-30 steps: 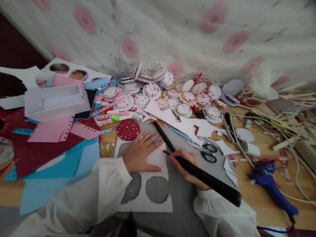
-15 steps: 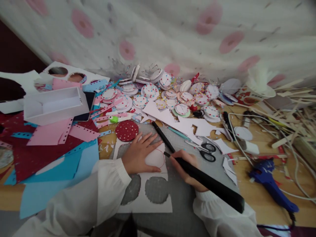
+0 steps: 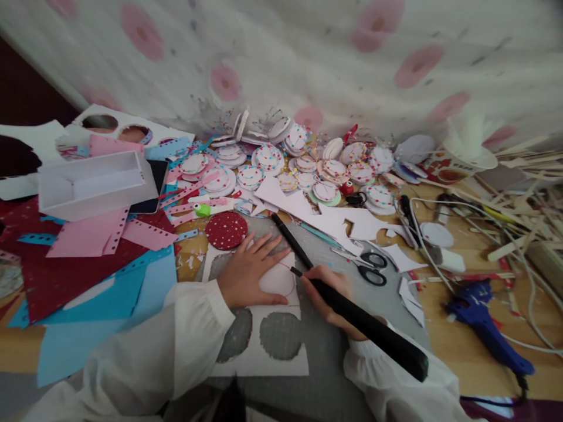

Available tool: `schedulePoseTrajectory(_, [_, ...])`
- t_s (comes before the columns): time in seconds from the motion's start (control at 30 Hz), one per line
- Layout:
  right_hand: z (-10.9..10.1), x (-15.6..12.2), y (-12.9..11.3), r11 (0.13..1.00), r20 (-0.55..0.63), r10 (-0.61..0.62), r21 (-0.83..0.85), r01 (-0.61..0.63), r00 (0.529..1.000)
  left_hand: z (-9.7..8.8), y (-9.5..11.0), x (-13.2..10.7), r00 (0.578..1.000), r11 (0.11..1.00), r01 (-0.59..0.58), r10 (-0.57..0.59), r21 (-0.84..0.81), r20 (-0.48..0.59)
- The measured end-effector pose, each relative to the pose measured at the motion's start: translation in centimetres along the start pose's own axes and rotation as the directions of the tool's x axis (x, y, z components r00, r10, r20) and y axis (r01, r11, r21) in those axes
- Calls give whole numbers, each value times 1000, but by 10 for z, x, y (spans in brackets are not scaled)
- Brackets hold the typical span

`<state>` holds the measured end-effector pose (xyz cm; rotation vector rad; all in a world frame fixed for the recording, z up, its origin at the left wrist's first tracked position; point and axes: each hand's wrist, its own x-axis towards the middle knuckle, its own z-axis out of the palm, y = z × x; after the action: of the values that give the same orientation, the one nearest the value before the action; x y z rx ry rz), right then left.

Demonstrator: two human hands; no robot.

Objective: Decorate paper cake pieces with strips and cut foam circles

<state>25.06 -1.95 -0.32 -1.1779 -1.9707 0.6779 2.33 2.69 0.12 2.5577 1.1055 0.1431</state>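
Observation:
My left hand [image 3: 248, 272] lies flat with fingers spread on a white round disc [image 3: 278, 281], pressing it onto a white sheet [image 3: 285, 357] that has several round holes cut out. My right hand [image 3: 328, 293] is closed around a long black pen-like tool [image 3: 365, 325], its tip touching the disc's right edge, where a red line runs round the disc. A second black pen [image 3: 291, 240] lies just beyond my hands. A red dotted disc [image 3: 227, 230] sits above my left hand.
Scissors [image 3: 368, 266] lie right of my hands on a grey mat [image 3: 328, 375]. A blue glue gun [image 3: 486, 328] and cables are at the right. Several decorated paper discs [image 3: 268, 158] pile up at the back. A white box [image 3: 94, 184] and coloured paper sheets [image 3: 101, 281] cover the left.
Both hands stay nearly in place; the tool's tip has shifted slightly along the disc's right edge. The view has drifted a little.

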Motion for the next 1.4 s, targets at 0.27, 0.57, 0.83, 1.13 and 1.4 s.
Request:
schedulePoseTrajectory(0.27, [3,1,-6,999,-63,-39,-31,37,997,0,0,1,1000,1000,-3,3,-7,1])
schedulePoseTrajectory(0.57, [-1,1,-17,996,-192,-55,-85,39,980,0,0,1,1000,1000,7,-7,2,13])
schedulePoseTrajectory(0.83, [5,-1,-13,999,-111,-33,-34,29,993,0,1,1,1000,1000,7,-7,-5,9])
schedulePoseTrajectory(1.13, [12,-4,-18,991,-173,124,-36,-133,977,-1,2,2,1000,1000,0,0,1,7])
schedulePoseTrajectory(1.4, [6,-5,-27,992,-246,81,-73,-102,966,-1,0,1,1000,1000,-7,7,-6,-15])
